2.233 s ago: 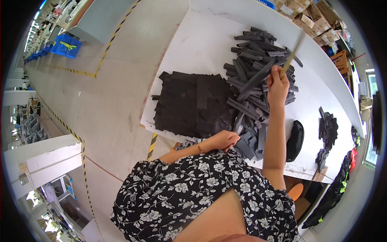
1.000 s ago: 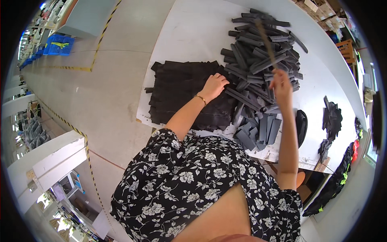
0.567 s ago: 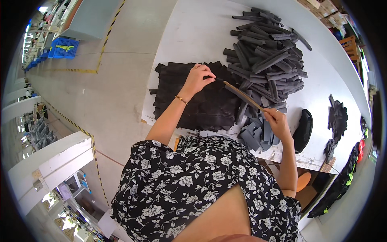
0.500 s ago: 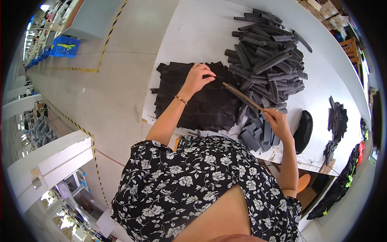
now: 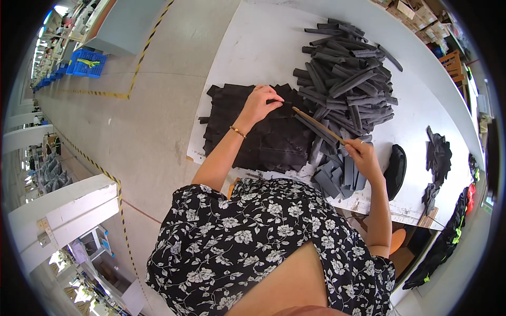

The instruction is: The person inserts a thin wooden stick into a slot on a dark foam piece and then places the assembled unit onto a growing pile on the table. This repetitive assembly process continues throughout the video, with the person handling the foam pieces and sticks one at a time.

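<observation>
The L hand (image 5: 258, 104) is pinched, thumb against fingers, on a small dark bit (image 5: 287, 102) – its full shape can't be told vs. the dark stuff below – and a beaded bracelet (image 5: 237, 131) sits on that wrist. The R hand (image 5: 362, 158), w/ a ring on one finger, grasps the near end of a thin brown stick (image 5: 321, 127), which slants up & left so its far tip points at the L hand, just short of the fingertips. A grey tube (image 5: 318, 132) runs right alongside the stick on its lower side; whether the R hand grips that too can't be told. Under the L hand is a broad, flat stack of dark pieces (image 5: 247, 139), edges uneven, at the L part of the white surface (image 5: 258, 50). Beside it, up & to the R, a big heap of grey rolled tubes (image 5: 350, 79) lies in a jumble, w/ small flat grey pieces (image 5: 332, 179) below it, nr the person's edge. R of those, past the R forearm, is a black oval item (image 5: 395, 171), then a dark clump (image 5: 437, 155) farther R. Beyond the surface – concrete floor (image 5: 158, 110) w/ striped tape, a blue crate (image 5: 84, 64) up L, cardboard boxes (image 5: 419, 20) up R.
</observation>
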Demonstrator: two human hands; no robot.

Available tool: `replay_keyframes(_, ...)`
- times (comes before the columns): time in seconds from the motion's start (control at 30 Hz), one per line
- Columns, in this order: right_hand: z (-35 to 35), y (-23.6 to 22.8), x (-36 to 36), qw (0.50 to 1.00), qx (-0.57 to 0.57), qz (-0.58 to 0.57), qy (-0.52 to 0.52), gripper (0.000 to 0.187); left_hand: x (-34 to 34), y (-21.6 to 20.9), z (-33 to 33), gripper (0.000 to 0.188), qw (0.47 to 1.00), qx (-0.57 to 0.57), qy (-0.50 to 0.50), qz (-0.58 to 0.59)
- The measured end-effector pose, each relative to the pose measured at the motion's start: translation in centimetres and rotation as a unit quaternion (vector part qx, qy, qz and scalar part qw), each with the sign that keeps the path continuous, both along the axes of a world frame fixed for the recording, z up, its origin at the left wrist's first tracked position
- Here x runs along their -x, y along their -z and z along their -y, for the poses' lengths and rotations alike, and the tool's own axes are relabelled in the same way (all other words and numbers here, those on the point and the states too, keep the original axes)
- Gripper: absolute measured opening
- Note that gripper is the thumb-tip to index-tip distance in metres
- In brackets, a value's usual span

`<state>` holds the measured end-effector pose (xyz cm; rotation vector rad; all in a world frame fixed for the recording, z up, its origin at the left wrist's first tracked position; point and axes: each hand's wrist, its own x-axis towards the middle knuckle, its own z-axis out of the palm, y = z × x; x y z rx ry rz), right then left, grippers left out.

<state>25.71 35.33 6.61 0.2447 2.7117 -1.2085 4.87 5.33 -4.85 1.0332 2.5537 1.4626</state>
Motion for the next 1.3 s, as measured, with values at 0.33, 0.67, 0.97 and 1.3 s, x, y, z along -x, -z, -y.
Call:
replay_keyframes(0.33, 0.2, -0.7, -0.1, 1.0, 0.005, -0.01, 0.004, 0.019, -0.1, -0.4, -0.1, 0.013, 1.0, 0.001, 0.011, 0.002)
replay_keyframes(0.67, 0.0, -0.1, 0.2, 0.999, -0.024, -0.014, -0.025, 0.02, -0.2, 0.0, -0.4, 0.014, 1.0, -0.001, 0.018, -0.011)
replay_keyframes(0.97, 5.7, 5.8, 3.1, 0.99, 0.139, -0.013, -0.001, 0.041, -7.2, -7.5, -4.7, 0.034, 0.974, -0.033, 0.072, -0.211)
replay_keyframes(1.3, 13.4, 8.9, 2.5, 0.976, 0.197, -0.062, 0.071, 0.033, -9.1, 0.4, -5.1, 0.027, 0.475, -0.624, -0.069, 0.617)
